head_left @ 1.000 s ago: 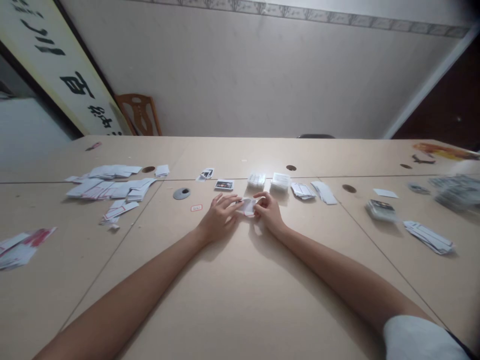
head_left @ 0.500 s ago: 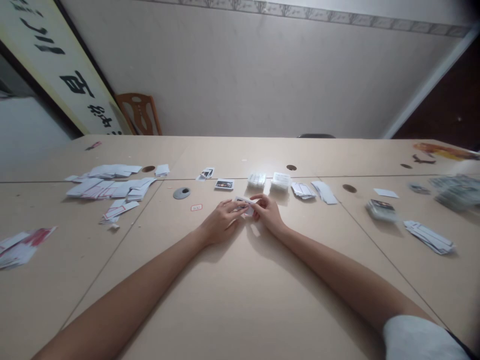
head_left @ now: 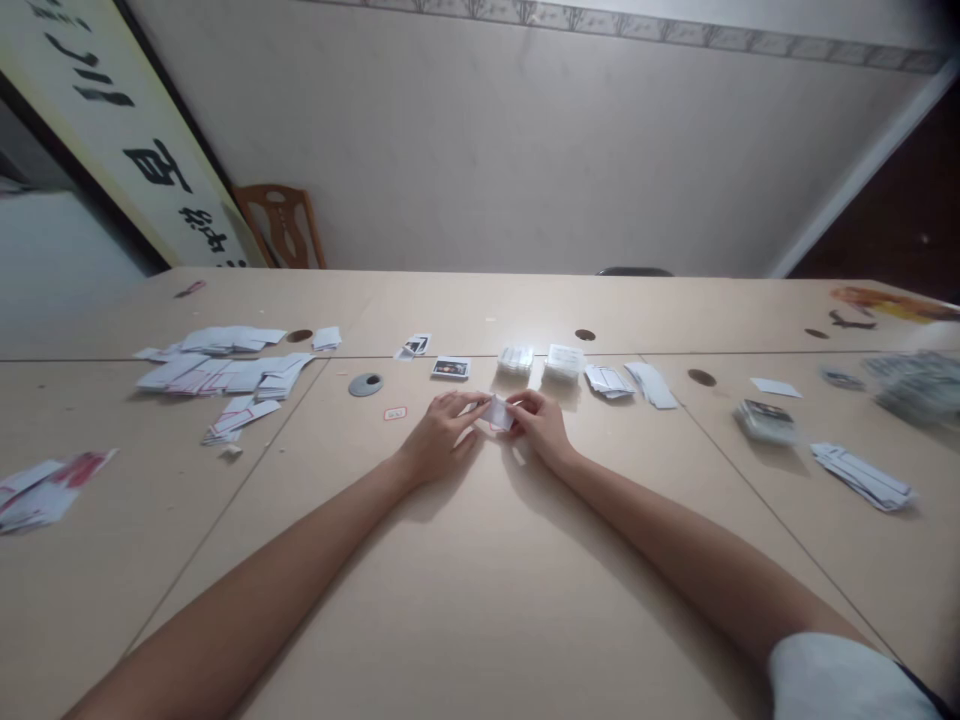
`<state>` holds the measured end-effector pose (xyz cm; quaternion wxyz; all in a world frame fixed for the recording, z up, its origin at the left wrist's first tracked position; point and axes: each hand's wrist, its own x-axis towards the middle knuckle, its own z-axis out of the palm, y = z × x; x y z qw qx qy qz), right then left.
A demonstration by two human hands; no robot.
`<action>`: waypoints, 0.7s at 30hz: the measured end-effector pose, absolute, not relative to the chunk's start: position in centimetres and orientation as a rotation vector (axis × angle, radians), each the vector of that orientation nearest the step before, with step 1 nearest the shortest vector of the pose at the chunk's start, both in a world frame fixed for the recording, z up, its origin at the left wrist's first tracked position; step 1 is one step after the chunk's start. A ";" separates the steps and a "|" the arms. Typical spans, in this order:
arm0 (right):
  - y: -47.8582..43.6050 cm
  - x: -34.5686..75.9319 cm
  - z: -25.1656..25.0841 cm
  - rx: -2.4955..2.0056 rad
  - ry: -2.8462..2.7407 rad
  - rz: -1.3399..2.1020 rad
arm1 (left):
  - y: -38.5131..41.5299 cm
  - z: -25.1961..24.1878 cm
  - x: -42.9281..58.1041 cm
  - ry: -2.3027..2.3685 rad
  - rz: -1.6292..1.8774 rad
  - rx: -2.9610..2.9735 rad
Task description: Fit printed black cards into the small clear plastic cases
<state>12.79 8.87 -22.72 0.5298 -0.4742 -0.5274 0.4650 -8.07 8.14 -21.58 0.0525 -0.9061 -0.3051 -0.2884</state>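
In the head view my left hand [head_left: 442, 435] and my right hand [head_left: 538, 425] meet over the middle of the table. Between them is a small white paper slip [head_left: 496, 412] with a bit of red print at its lower edge. Fingers of both hands pinch it from either side. A dark edge shows by my left fingertips; what it belongs to is mostly hidden. Just beyond lie a small stack of dark-faced picture cards [head_left: 451, 368] and two clear-wrapped stacks, the left one [head_left: 515, 361] and the right one [head_left: 563, 363].
White paper slips [head_left: 225, 375] are heaped at the left, with a red-and-white pile [head_left: 52, 490] nearer. To the right are folded slips [head_left: 608, 381], a wrapped card stack [head_left: 765, 422] and a long slip pile [head_left: 862, 477]. A grey cable-hole cover [head_left: 366, 384] lies left of centre.
The white paper between my hands now stands up and covers the dark-printed face that showed before. My hands have barely shifted; the whole view has moved slightly.
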 end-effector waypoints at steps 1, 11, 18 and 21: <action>8.9 12.8 -22.7 -1.135 -1.253 1.110 | 8.2 -21.6 -8.1 -0.933 -0.878 -2.746; 8.9 12.8 -22.7 -1.154 -1.219 1.103 | 7.8 -21.1 -8.0 -1.002 -0.953 -2.601; 9.0 12.9 -22.8 -1.147 -1.182 1.125 | 7.8 -21.1 -8.0 -1.077 -1.022 -2.473; 9.0 12.8 -22.7 -1.141 -1.176 1.135 | 7.8 -21.2 -8.1 -1.091 -1.022 -2.453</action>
